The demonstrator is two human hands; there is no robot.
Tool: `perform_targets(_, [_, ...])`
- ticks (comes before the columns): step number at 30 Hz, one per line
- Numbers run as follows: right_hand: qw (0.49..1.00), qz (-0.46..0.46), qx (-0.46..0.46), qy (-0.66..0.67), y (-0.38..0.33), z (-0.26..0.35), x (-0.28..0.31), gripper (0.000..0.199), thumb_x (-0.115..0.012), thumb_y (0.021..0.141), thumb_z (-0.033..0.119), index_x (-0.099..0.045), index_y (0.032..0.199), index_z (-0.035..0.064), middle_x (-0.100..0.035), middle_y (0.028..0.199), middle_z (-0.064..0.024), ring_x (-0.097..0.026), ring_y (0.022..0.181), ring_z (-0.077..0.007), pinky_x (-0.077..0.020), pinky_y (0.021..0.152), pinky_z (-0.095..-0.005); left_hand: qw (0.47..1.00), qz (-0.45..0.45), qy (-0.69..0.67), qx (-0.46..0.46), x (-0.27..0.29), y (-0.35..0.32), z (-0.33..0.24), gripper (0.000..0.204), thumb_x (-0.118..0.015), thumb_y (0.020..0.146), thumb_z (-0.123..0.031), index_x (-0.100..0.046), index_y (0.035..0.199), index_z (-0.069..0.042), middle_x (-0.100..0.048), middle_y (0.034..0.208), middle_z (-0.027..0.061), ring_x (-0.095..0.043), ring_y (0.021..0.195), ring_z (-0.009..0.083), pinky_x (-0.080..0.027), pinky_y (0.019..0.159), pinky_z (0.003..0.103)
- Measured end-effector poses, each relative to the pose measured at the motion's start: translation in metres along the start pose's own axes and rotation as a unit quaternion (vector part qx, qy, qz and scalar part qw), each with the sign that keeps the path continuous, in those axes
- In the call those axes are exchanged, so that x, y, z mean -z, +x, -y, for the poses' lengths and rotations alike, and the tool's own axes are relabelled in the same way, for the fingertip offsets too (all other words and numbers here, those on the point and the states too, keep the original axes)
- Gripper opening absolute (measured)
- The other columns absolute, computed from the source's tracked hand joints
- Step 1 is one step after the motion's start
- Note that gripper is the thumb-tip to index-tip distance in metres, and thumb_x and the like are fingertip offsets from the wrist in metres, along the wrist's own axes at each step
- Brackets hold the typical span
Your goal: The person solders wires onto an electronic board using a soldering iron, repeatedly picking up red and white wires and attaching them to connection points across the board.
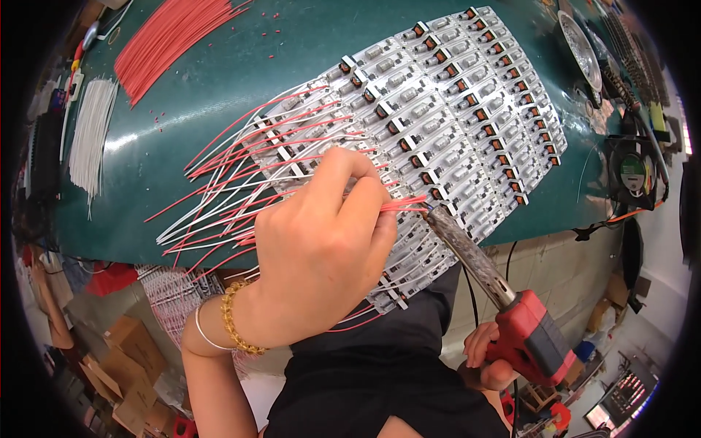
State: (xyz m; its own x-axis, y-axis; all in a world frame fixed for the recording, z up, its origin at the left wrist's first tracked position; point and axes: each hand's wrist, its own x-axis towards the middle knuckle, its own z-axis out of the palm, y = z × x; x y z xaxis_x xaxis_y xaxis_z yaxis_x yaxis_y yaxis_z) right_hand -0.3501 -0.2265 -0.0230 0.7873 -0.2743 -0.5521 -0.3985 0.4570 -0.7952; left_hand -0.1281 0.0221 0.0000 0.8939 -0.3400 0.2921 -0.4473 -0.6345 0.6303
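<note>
The left hand (318, 241) reaches over the panel of white circuit boards (460, 146), its thumb and forefinger closed in a tight pinch on a few red wire ends (400, 206). The fingers of the right hand (480, 347) are curled at the red and grey handle of a soldering gun (537, 339), partly hidden by it; the gun's tip meets the wire ends just beyond the pinch.

The panel lies across the middle of the green bench (197, 95) and juts past its near edge above the person's lap. The left hand covers part of the boards, and red and white leads (248, 236) fan from them toward the bench's left end, some passing behind the hand and wrist.

A bundle of red wires (171, 47) lies toward the far left corner, with a bundle of white wires (92, 135) by the left end. A metal dish (579, 55) sits near the far right corner, and a black fan (630, 171) at the right end. Below the near edge, to the left, are another wired panel (175, 292) and cardboard boxes (135, 354).
</note>
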Motion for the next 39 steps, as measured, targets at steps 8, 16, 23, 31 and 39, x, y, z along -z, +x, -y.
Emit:
perform_targets(8, [0.944,0.168,0.247,-0.140,0.011,0.011,-0.038,0.085,-0.051,0.080,0.062,-0.029,0.126,-0.0060,-0.044,0.046,0.0028,-0.045,0.038,-0.0114,-0.0390,0.041,-0.0245,1.000,-0.002,0.013,0.004,0.000,-0.002,0.002,0.013,-0.066,0.066,-0.004,-0.053,0.069,-0.002,-0.052,0.081,0.0043,-0.052,0.047,0.0178,-0.039,0.041,0.030])
perform_targets(16, [0.953,0.138,0.235,-0.135,0.011,0.020,-0.059,0.078,-0.053,0.081,0.059,-0.032,0.123,-0.0033,-0.044,0.045,0.0019,-0.043,0.037,-0.0112,-0.0385,0.040,-0.0247,1.000,0.021,0.011,-0.018,0.008,-0.003,0.004,0.011,-0.062,0.068,0.002,-0.054,0.074,0.000,-0.053,0.084,0.0069,-0.055,0.052,0.0206,-0.043,0.045,0.031])
perform_targets(23, [0.952,0.117,0.253,-0.123,0.010,0.019,-0.053,0.079,-0.053,0.080,0.060,-0.032,0.122,-0.0040,-0.043,0.045,0.0016,-0.044,0.037,-0.0114,-0.0395,0.040,-0.0244,0.995,-0.047,-0.065,0.061,0.038,-0.008,-0.013,0.010,-0.049,0.088,-0.001,-0.056,0.093,0.004,-0.061,0.068,0.0071,-0.055,0.060,0.0093,-0.042,0.056,0.020])
perform_targets(31, [0.963,0.111,0.222,-0.100,0.004,0.017,-0.048,0.082,-0.055,0.078,0.061,-0.032,0.123,-0.0042,-0.045,0.046,0.0014,-0.046,0.038,-0.0118,-0.0405,0.041,-0.0252,0.985,-0.003,-0.165,0.051,0.021,-0.013,-0.021,0.013,-0.064,0.070,0.007,-0.056,0.078,0.001,-0.058,0.076,0.0074,-0.054,0.050,0.0152,-0.042,0.046,0.025])
perform_targets(39, [0.950,0.151,0.257,-0.086,0.007,0.014,-0.037,0.081,-0.055,0.079,0.060,-0.032,0.123,-0.0042,-0.046,0.049,0.0007,-0.048,0.040,-0.0134,-0.0426,0.044,-0.0270,0.997,-0.027,-0.062,0.034,-0.012,-0.015,-0.013,0.012,-0.064,0.067,0.003,-0.054,0.072,-0.003,-0.057,0.081,0.0050,-0.054,0.054,0.0178,-0.041,0.046,0.028])
